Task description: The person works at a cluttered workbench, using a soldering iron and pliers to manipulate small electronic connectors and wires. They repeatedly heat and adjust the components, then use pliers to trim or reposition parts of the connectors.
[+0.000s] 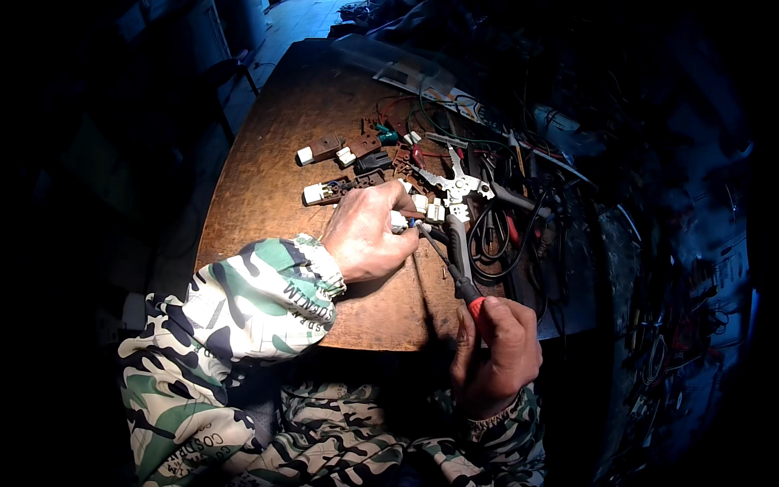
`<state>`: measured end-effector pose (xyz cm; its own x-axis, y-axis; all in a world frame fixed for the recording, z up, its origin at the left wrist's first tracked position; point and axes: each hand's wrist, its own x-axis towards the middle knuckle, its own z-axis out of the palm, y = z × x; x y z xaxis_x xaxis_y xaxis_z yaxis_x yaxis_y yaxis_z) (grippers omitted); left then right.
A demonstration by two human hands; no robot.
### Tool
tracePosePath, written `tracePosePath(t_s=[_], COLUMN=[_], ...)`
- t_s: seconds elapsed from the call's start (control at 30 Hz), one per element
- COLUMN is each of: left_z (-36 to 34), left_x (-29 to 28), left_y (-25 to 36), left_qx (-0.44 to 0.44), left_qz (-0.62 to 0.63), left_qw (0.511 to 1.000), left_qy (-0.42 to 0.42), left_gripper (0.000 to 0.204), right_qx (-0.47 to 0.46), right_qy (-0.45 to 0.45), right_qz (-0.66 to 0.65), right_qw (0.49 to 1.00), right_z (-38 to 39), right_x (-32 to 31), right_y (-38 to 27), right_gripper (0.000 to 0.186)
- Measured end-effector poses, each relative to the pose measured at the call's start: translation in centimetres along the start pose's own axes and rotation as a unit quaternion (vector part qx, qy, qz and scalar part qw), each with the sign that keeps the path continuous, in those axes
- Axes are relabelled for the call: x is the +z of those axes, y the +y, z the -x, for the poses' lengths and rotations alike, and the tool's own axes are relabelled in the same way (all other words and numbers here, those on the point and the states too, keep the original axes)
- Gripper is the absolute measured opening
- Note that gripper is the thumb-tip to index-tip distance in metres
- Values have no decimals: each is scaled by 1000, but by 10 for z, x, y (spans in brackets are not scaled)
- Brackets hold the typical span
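red-and-black screwdriver (466,290) slants, tip near a small white piece (398,221)

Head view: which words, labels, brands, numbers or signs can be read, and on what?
Left sleeve: dark printed lettering, not copied here.
Camouflage cloth, lower left: more dark lettering, also not copied.
Pale strip: coloured marks, too small to read.
Screwdriver, brown connector: no readable text.

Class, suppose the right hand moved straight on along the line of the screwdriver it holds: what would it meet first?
Led by the screwdriver, the right hand would probably first meet the small white-and-blue part at the left hand; whether the tip already touches it is unclear.
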<state>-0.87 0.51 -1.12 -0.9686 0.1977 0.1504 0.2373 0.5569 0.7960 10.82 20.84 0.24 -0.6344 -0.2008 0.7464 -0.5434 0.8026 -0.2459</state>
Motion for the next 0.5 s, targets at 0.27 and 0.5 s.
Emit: tracePosePath(t_s=[0.27,0.5], left_z=[-2,1], left_x=[13,8], left_y=[-8,-4], left_qx=[50,26], left_qz=[5,5], left_qw=[998,999], left_qy=[30,26], left_gripper=[31,31], right_qx=[2,39], right_qy=[41,-10], right_qz=[-28,14], right_qw=[999,999], right_z=[-5,5], right_x=[2,-3], right_y=[3,10], right_gripper=[33,30])
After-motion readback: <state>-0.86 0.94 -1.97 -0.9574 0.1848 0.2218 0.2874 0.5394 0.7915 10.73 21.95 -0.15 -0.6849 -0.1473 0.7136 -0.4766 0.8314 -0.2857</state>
